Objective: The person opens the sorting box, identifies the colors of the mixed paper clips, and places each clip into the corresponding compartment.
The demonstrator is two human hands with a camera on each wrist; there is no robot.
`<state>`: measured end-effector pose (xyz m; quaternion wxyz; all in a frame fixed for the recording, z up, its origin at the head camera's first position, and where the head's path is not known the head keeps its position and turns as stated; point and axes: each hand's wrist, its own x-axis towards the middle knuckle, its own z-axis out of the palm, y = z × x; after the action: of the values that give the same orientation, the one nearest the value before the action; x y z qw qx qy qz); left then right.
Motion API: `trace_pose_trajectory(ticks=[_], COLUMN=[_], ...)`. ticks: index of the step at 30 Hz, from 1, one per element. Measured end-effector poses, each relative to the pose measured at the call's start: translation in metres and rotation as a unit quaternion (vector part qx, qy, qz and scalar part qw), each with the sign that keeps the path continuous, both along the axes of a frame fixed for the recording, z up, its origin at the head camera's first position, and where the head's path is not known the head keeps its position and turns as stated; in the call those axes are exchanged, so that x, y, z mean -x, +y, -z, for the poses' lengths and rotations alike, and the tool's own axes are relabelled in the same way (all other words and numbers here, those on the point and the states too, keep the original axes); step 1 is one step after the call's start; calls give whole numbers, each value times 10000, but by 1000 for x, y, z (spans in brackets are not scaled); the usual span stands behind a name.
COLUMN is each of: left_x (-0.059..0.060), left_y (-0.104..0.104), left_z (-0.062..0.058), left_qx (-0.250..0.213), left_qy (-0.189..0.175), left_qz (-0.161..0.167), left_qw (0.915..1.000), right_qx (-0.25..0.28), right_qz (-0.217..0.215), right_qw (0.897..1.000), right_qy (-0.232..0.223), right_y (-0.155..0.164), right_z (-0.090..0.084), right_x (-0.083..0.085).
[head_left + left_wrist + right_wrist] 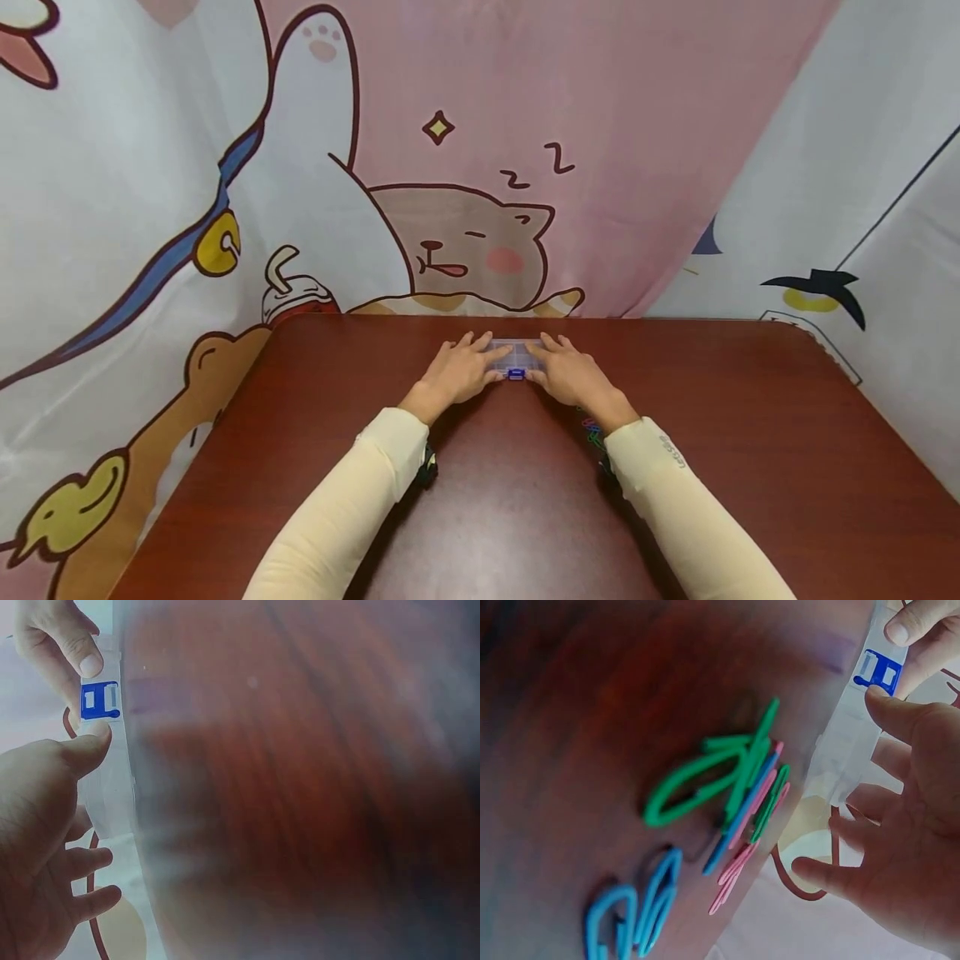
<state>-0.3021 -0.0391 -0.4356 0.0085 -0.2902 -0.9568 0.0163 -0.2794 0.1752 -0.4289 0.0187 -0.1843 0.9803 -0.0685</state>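
Box [517, 358] sits on brown table [517, 517] near printed cloth [622, 125].

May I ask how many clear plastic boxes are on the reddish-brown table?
1: the clear plastic box, between the left hand and right hand, near the far edge of the table.

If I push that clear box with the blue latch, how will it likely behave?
The clear box looks like hard, see-through plastic, so it's probably stiff and light. Being low and flat on a glossy table, it would likely slide rather than tip. Its smooth-looking walls may be slippery.
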Motion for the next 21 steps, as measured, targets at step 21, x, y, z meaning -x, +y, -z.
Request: trace_pose_trajectory(ticks=[21], left_x=[-2], left_y=[-9], left_z=[-3], left_qx=[-240], left_qy=[-140], left_qz=[27], left_qw=[9996], right_qx=[956], right_qz=[-921], right_qw=[9891], right_qy=[640], right_y=[-4], right_z=[5], right_x=[-2])
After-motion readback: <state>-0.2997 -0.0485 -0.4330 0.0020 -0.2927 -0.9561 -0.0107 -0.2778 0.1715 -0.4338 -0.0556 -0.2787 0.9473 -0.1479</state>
